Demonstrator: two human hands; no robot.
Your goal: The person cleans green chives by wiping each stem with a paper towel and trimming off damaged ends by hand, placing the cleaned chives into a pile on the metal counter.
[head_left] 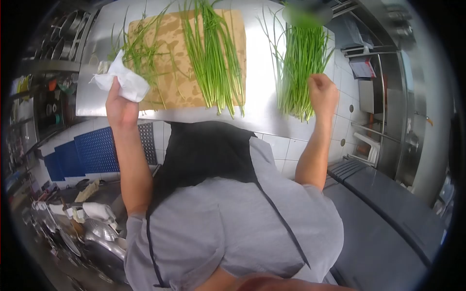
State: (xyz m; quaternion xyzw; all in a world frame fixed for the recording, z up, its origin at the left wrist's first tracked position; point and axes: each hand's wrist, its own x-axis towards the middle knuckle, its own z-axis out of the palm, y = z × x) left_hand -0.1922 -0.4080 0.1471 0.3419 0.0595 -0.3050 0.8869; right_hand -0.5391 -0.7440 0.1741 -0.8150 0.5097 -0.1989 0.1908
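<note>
- Chives [216,72] in front of you, three lots: tangle [145,53] on the board's left side, middle bunch [206,43] on the board [182,99], right bundle [306,60] directly on the steel table [259,82].
- Progress, my read: partway. Middle bunch and right bundle lie mostly straight, so call those done. Your tangle is unsorted; looks like what's left.
- Left hand [122,109]: you've got a white sheet [128,86] pinched under the thumb, beside the tangle. Paper or cloth, can't tell.
- Right hand [324,94]: fingers curled in, at the right side of the right bundle near its cut ends. Can't tell if you're gripping stems.
- Look: long, thin, green, paler at the ends facing you. Middle bunch fans a bit, near ends uneven, some poking past the board's near edge.
- Right bundle: denser, near ends roughly level, a few strays off its left side.
- Tangle: thin, sparse, stems crossing every way, some lying singly.
</note>
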